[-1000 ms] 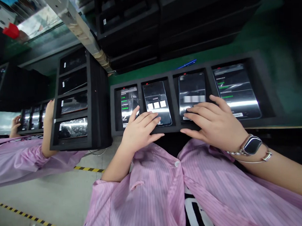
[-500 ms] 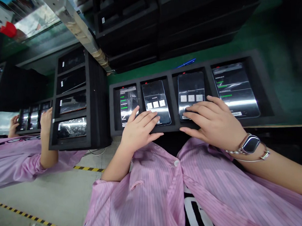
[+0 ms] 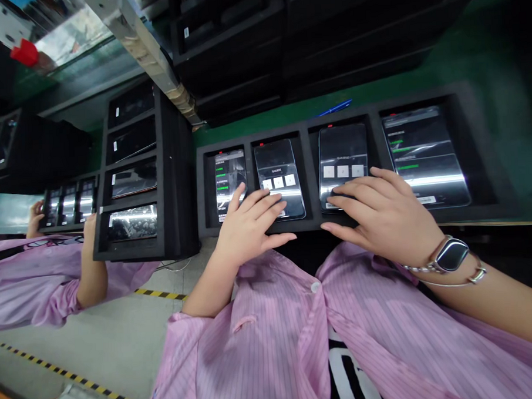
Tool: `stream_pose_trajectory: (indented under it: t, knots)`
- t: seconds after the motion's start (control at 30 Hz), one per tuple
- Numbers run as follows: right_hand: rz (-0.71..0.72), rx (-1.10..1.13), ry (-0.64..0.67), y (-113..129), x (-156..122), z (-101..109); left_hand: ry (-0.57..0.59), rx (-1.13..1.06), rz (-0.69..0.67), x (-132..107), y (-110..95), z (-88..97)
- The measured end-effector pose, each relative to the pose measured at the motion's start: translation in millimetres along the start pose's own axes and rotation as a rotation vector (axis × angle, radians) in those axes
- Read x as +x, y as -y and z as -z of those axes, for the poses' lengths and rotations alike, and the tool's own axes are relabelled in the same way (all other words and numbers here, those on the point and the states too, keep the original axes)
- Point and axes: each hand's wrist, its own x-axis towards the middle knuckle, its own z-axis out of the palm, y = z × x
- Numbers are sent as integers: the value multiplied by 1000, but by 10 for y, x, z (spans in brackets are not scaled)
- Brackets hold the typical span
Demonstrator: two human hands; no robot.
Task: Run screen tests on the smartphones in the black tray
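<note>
Four smartphones (image 3: pixel 423 157) are seated in a black foam tray (image 3: pixel 307 168) on the green counter (image 3: pixel 484 54). The lower end of the second smartphone (image 3: pixel 275 158) from the left is covered by the left hand (image 3: pixel 252 223), that of the third smartphone (image 3: pixel 341 140) by the right hand (image 3: pixel 381 212). Both grips are loosely spread, palm down, with nothing grasped; fingertip contact cannot be confirmed. Three pale squares (image 3: pixel 290 179) are displayed on each. Touchscreen operation appears to be in hand; light, accurate fingertip placement is judged necessary for the next move.

Pink striped shirt (image 3: pixel 259 353), white button (image 3: pixel 314 287), white-printed black top (image 3: pixel 339 370) beneath, right wrist (image 3: pixel 430 246) with dark-faced watch (image 3: pixel 452 255), silver link band (image 3: pixel 422 268), thin metal bangle (image 3: pixel 477 274).
</note>
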Motion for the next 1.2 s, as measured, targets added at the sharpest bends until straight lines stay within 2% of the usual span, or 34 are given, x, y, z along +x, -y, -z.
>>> stream_pose_trajectory:
  t: [0.13, 0.27, 0.57, 0.93, 1.1, 1.2]
  knots:
    - [-8, 5, -11, 8, 7, 7, -136, 45, 233, 103, -7, -25]
    - [-4, 9, -6, 12, 10, 14, -96, 42, 348, 144, -9, -97]
    - [-70, 59, 26, 7, -12, 12, -118, 98, 341, 121, -40, -111]
    - [-23, 32, -3, 4, -4, 6, -138, 109, 338, 112, -37, -104]
    - [-39, 40, 13, -8, -16, -5, -116, 145, 345, 136, -53, -144]
    - [-69, 15, -10, 11, -2, 8, -122, 145, 344, 132, -64, -90]
